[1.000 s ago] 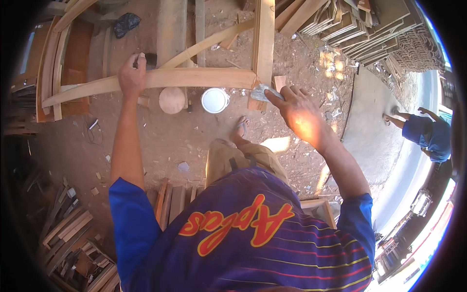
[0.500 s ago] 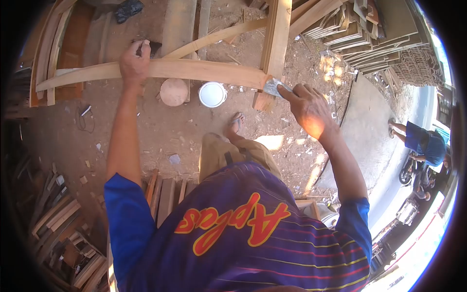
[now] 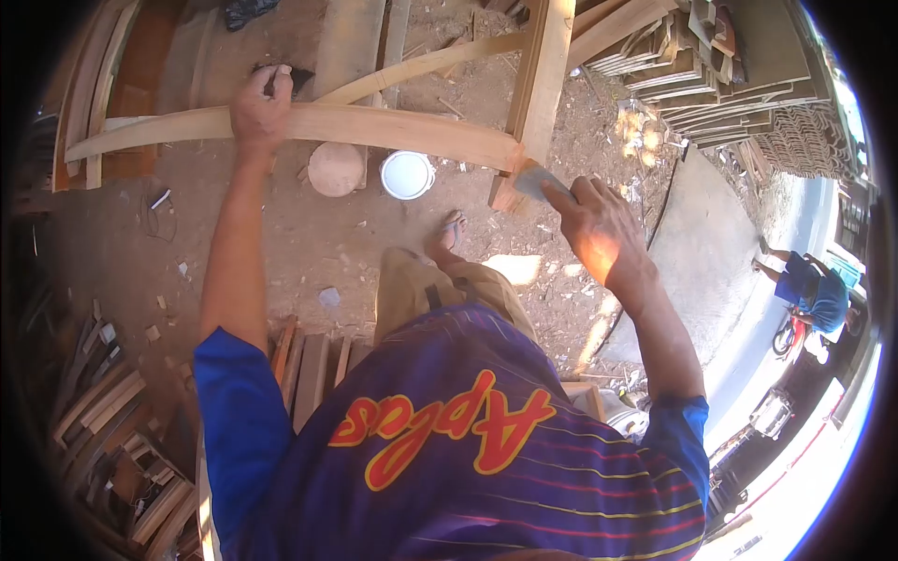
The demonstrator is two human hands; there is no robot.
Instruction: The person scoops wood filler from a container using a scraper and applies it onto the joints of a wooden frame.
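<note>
A curved wooden rail (image 3: 393,127) runs across the upper view and meets a wooden post (image 3: 543,84) at its right end. My left hand (image 3: 261,110) is closed over the rail, left of its middle. Part of a dark object (image 3: 301,80) shows beside those fingers; what it is I cannot make out. My right hand (image 3: 599,224) grips a flat grey scraper-like tool (image 3: 540,179), its broad end against the joint of rail and post. A thinner curved strip (image 3: 426,65) slants behind the rail.
On the ground below the rail are a round wooden piece (image 3: 336,169) and a white bucket (image 3: 407,175). Stacked boards (image 3: 692,75) fill the upper right. Wood scraps (image 3: 112,402) lie at lower left. Another person (image 3: 816,292) is far right, by the road.
The rail and bucket appear slightly higher in view than a second ago. My right hand and the tool appear farther right, still at the joint. My left hand has stayed on the rail.
</note>
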